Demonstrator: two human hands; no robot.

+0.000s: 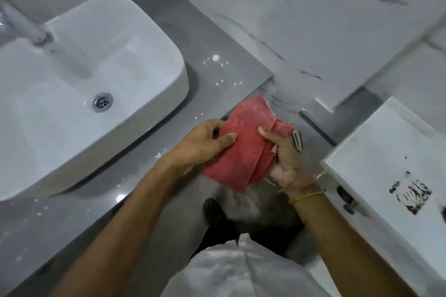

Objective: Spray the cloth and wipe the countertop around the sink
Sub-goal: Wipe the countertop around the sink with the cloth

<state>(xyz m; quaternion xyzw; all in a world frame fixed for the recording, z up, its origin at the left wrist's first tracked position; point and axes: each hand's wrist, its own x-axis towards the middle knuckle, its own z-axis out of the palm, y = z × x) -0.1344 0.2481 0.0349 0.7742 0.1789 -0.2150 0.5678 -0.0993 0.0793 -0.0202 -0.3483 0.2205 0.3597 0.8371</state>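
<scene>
Just right of the frame's centre, both hands are gripping a folded red cloth [241,144], which is hanging in the air off the front edge of the grey countertop [217,38] rather than lying on it. The left hand [200,144] is pinching the cloth's left edge, thumb pressing on top and fingers curling underneath. The right hand [287,164] is clasping the bunched right side, its thumb lying across the fabric and a yellow band [306,196] circling its wrist. The white basin [79,84] is sitting on the countertop in the left half of the frame, with the faucet [26,24] reaching over it from the upper left. White droplets [215,57] are speckling the counter between the basin and the marbled wall.
</scene>
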